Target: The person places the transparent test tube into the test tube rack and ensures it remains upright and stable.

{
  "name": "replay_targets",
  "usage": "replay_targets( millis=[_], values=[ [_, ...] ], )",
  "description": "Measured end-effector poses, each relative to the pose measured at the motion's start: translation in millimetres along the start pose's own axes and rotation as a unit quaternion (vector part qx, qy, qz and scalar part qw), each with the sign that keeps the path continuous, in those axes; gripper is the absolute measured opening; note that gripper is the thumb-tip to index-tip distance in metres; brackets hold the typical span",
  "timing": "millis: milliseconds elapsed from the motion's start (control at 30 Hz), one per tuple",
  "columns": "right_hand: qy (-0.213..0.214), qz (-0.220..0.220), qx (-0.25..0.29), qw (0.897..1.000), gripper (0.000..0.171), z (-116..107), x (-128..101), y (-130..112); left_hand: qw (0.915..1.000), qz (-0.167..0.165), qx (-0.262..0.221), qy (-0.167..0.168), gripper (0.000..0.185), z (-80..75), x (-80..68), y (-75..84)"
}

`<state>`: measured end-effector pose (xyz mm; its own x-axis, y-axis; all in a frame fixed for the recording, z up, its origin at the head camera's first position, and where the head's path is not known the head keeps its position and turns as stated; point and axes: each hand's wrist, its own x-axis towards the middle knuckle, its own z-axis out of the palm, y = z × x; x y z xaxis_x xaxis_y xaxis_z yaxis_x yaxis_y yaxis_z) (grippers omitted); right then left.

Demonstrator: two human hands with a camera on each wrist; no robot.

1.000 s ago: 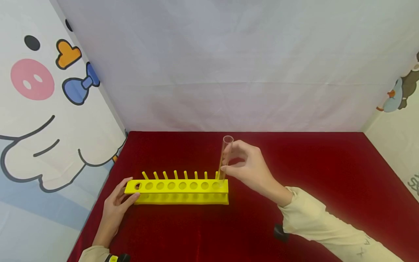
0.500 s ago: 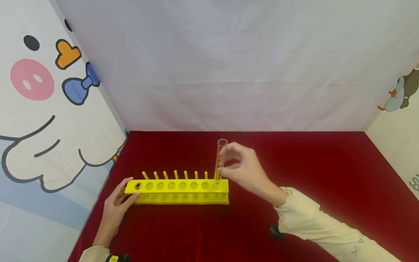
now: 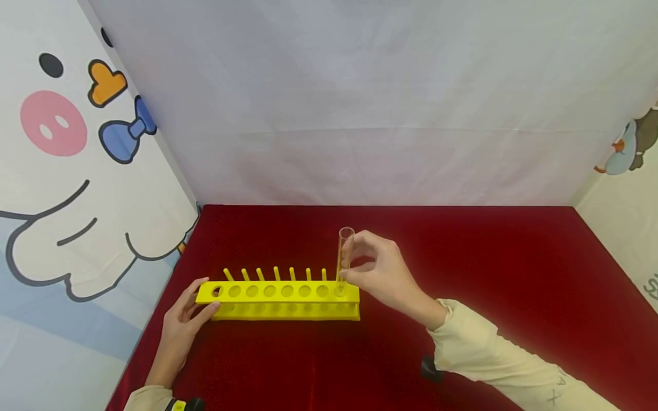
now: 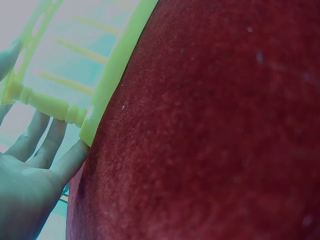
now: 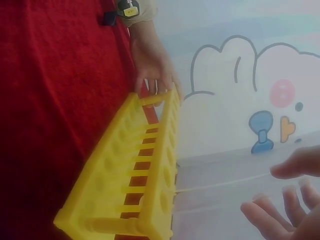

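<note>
A yellow test tube rack (image 3: 277,300) with a row of round holes and upright pegs behind stands on the red cloth. My left hand (image 3: 180,322) grips its left end, thumb at the front of the top plate. In the left wrist view the fingers (image 4: 50,142) lie beside the rack's end post. My right hand (image 3: 382,268) pinches a clear glass test tube (image 3: 346,242) between thumb and fingers. The tube stands nearly upright, its lower end in the rightmost hole. In the right wrist view the right hand (image 5: 292,215) is beyond the rack's top plate, the tube showing only faintly.
Red cloth (image 3: 488,274) covers the table around the rack. A pale curtain (image 3: 360,114) hangs behind the table's far edge. Cartoon-printed panels stand at the left (image 3: 51,171) and right (image 3: 617,217).
My right hand has moved left and down with the test tube, whose lower end has gone from above the rightmost hole into it. The left hand and the rack have stayed put.
</note>
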<state>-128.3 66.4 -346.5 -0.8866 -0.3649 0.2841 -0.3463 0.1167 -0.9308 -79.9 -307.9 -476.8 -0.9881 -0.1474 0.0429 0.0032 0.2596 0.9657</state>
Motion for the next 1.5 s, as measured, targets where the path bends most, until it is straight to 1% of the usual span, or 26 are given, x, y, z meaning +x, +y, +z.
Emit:
replay_targets(
  millis=[167, 367, 600, 733, 867, 900, 967, 1067, 1133, 1300, 1500],
  values=[
    [0.0, 0.001, -0.001, 1.0, 0.026, 2, -2, 4, 1.0, 0.004, 0.002, 0.0, 0.055, -0.1, -0.3, -0.1],
    [0.002, 0.001, -0.003, 1.0, 0.026, 4, -3, 9, 1.0, -0.005, 0.005, 0.006, 0.056, 0.1, 0.3, -0.2],
    [0.007, 0.017, -0.007, 1.0, 0.026, 4, -2, 14, 1.0, 0.003, -0.002, 0.001, 0.055, 1.8, -0.2, 0.5],
    [0.004, 0.018, -0.007, 1.0, 0.025, 4, -2, 9, 1.0, 0.002, -0.001, 0.005, 0.055, 3.6, 0.4, 1.2],
    [-0.001, 0.007, -0.011, 1.0, 0.025, 3, -2, 15, 1.0, -0.002, -0.001, 0.007, 0.055, 5.4, 1.5, 1.2],
    [-0.001, 0.01, -0.013, 1.0, 0.025, 3, -2, 17, 1.0, -0.003, -0.001, 0.007, 0.055, 5.8, 1.6, 1.2],
    [0.0, 0.016, -0.015, 1.0, 0.025, 2, -1, 26, 1.0, -0.003, -0.002, 0.007, 0.055, 6.6, 1.7, 1.2],
    [0.007, 0.033, -0.026, 0.999, 0.025, 3, -1, 30, 1.0, -0.002, -0.004, 0.006, 0.055, 6.9, 1.7, 1.5],
    [0.012, 0.035, -0.036, 0.999, 0.026, 4, -1, 36, 1.0, -0.002, -0.005, 0.004, 0.055, 6.9, 1.7, 1.6],
    [0.017, 0.032, -0.043, 0.998, 0.027, 6, -2, 40, 1.0, -0.001, -0.002, 0.005, 0.055, 6.9, 1.9, 2.0],
    [0.015, 0.032, -0.045, 0.998, 0.026, 7, -3, 41, 1.0, 0.0, 0.002, 0.008, 0.055, 6.5, 2.0, 1.1]
  ],
)
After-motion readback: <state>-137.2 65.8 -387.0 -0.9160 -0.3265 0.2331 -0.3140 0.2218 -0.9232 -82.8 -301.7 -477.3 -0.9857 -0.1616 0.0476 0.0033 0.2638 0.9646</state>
